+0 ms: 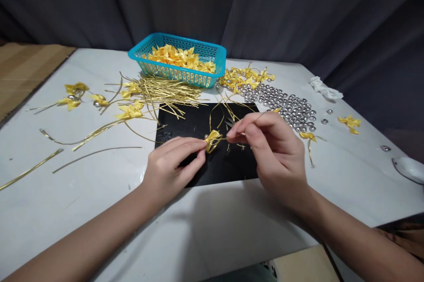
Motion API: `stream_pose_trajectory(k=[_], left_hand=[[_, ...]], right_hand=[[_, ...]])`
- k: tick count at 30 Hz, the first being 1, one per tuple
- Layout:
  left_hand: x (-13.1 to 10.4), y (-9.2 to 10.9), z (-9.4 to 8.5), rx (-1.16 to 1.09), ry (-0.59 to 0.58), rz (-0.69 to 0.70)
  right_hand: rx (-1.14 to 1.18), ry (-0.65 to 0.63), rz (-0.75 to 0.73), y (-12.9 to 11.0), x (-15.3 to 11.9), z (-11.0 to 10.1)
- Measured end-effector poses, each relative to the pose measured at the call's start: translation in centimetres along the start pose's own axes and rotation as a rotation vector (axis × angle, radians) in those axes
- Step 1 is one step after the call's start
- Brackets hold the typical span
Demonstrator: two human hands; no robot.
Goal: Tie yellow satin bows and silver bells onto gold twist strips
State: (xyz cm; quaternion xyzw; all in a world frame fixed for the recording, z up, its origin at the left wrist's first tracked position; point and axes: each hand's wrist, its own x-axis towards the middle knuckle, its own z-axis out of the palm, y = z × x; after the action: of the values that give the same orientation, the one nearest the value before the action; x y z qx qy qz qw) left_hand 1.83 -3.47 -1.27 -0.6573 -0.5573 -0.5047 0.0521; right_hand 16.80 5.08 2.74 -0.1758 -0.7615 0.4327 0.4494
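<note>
My left hand [177, 162] pinches a small yellow ribbon flower [213, 137] between thumb and fingertips, over the black mat [205, 171]. A loop of gold cord hangs from the flower. The fingertips of my right hand [271, 149] are closed on the gold cord [223, 139] that runs right from the flower. A thin metal tool, perhaps scissors or tweezers, shows its tip [229, 123] beside my right fingers; most of it is hidden by the hand. Small cord clippings lie on the mat below.
A blue basket [179, 70] of yellow ribbon flowers stands at the back. Gold cords [168, 92] are piled before it. Silver beads [288, 105] spread at the right, near more flowers [243, 78] and a crumpled white tissue [326, 89]. Flowers with cords [130, 110] lie left.
</note>
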Motion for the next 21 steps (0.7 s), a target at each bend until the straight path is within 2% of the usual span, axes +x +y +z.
stream_pose_trajectory(k=[13,21], left_hand=[[-0.1,-0.3,0.1,0.030,-0.015,-0.062],[-0.1,-0.4,0.2,0.068,-0.002,-0.034]], right_hand=[[0.081,0.059,-0.013,-1.1,0.1,-0.4],[0.092,0.128,-0.020,-1.9,0.1,-0.7]])
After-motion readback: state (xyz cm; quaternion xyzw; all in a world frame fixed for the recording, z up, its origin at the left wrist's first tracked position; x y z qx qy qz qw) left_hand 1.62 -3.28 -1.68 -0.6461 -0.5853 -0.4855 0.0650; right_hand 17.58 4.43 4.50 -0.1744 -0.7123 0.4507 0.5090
